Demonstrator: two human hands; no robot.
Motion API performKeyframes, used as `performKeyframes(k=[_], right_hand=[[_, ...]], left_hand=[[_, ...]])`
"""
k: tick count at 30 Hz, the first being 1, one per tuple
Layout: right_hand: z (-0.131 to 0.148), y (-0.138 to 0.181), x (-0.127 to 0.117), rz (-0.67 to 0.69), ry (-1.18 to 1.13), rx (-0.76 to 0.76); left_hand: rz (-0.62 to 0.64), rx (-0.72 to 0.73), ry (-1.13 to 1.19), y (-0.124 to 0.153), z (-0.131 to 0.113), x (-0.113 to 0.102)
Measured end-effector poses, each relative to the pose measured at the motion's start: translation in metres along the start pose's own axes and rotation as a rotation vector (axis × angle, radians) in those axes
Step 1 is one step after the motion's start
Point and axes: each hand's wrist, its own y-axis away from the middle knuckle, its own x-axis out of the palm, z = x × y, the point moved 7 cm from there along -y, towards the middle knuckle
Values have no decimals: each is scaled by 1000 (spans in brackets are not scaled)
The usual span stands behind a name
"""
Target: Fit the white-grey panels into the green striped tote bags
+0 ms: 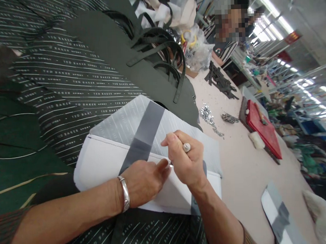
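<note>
My right hand [187, 157] is closed in a fist around a small hand tool. The tool's round, pale handle end [186, 147] sticks out of the fist, and a bit of shiny metal shows at its lower side. Beside it, my left hand [145, 180] rests on a bag panel [99, 159], its fingers curled and pinched close to that metal. What the left fingers pinch is hidden. The panel's white and pale grey lining side is up, with dark grey strips [144, 131] across it. It lies over dark printed fabric pieces.
Dark striped, lettered fabric [77, 79] with dark handles [157, 52] lies at the far left. On the table are small metal parts [207, 114], dark straps [220, 80], a red slab [263, 128], a white block [257, 140] and another panel [280, 217]. A person stands beyond.
</note>
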Motion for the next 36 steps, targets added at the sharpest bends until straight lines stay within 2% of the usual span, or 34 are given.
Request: performKeyframes(k=[6, 11, 15, 18, 21, 24, 26, 28, 31, 34, 36], right_hand=[[11, -8, 23, 75, 161, -32], [11, -5, 21, 71, 202, -71], [-2, 2, 3, -32, 107, -24], [-16, 8, -18, -124, -132, 103], [-14, 15, -36, -238, -341, 86], [-12, 25, -41, -376, -392, 16], [-20, 30, -37, -409, -372, 89], [-27, 35, -34, -333, -272, 217], [-25, 57, -48, -47, 123, 371], [-27, 111, -77, 179, 577, 544], [-32, 153, -90, 218, 720, 675]], left_hand=[[62, 13, 43, 0, 0, 7], [74, 29, 29, 1, -1, 9], [4, 32, 3, 2, 0, 2], [-82, 74, -21, 4, -3, -7], [-135, 86, -56, 7, -4, -12], [-163, 74, -96, 8, -4, -13], [-155, 69, -113, 8, -5, -14], [-139, 54, -131, 9, -6, -17], [-129, 39, -180, 8, -9, -21], [-141, 23, -253, 8, -8, -22], [-150, 11, -308, 9, -5, -21]])
